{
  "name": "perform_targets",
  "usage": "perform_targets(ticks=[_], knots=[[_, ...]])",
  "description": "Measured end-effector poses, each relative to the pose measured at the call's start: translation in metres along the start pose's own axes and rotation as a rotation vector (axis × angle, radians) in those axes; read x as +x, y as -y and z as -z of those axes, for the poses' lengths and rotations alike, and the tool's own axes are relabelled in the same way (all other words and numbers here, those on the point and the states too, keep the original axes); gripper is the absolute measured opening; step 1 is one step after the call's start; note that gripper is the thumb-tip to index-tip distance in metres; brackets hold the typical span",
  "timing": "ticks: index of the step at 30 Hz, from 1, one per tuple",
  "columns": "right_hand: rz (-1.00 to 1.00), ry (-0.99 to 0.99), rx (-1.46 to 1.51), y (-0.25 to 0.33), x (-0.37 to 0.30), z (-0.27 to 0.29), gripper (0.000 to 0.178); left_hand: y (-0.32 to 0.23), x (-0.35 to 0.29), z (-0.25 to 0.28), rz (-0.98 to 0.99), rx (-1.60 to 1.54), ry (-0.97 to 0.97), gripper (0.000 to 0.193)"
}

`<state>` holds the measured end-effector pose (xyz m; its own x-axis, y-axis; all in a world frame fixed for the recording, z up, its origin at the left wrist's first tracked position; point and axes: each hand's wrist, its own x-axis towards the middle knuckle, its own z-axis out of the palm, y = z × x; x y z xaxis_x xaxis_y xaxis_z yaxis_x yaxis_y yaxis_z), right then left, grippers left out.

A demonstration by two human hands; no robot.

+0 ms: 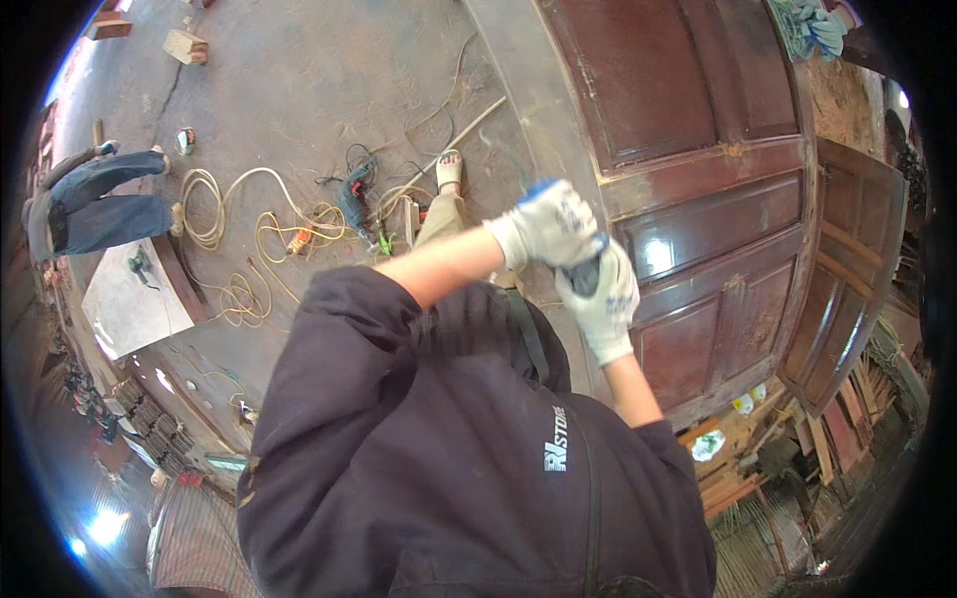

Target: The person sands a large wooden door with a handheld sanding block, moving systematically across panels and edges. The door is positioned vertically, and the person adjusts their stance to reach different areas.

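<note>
In front of my chest, my left hand (554, 225) and my right hand (604, 297) press against each other. Each wears a white knit work glove with a blue-grey coated palm. The fingers of both are curled closed, and whatever they may grip is hidden between them. Close to the right of my hands, a dark red-brown panelled wooden door (710, 261) lies with its glossy face up. My foot in a light sandal (450, 171) stands on the floor beyond my left forearm.
A teal power drill (352, 199), a coiled hose (202, 211) and loose yellow cords (261, 239) lie on the floor ahead-left. A person in jeans (112, 204) is at far left, beside a white board (135, 304). Another door (845, 274) stands right; another person's gloved hand (822, 32) shows top right.
</note>
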<state>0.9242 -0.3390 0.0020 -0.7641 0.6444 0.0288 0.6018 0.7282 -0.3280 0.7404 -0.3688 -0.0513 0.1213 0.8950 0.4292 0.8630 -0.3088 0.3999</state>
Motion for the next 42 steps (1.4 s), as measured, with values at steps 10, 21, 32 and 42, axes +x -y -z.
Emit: perform_targets(ticks=[10, 21, 32, 42], knots=[[0.131, -0.131, 0.026, 0.087, 0.299, -0.043, 0.057, 0.257, 0.071, 0.12, 0.215, 0.552, 0.115, 0.02], [0.004, -0.052, 0.025, 0.027, 0.094, -0.02, 0.068, 0.076, 0.036, 0.067, 0.081, 0.253, 0.347, 0.023], [0.112, 0.084, 0.023, -0.039, -0.108, 0.019, 0.077, -0.098, -0.014, 0.001, -0.028, -0.245, 0.804, 0.095], [0.367, 0.117, 0.061, -0.001, 0.08, -0.003, 0.069, 0.042, -0.005, 0.057, 0.169, 0.095, 0.559, 0.045]])
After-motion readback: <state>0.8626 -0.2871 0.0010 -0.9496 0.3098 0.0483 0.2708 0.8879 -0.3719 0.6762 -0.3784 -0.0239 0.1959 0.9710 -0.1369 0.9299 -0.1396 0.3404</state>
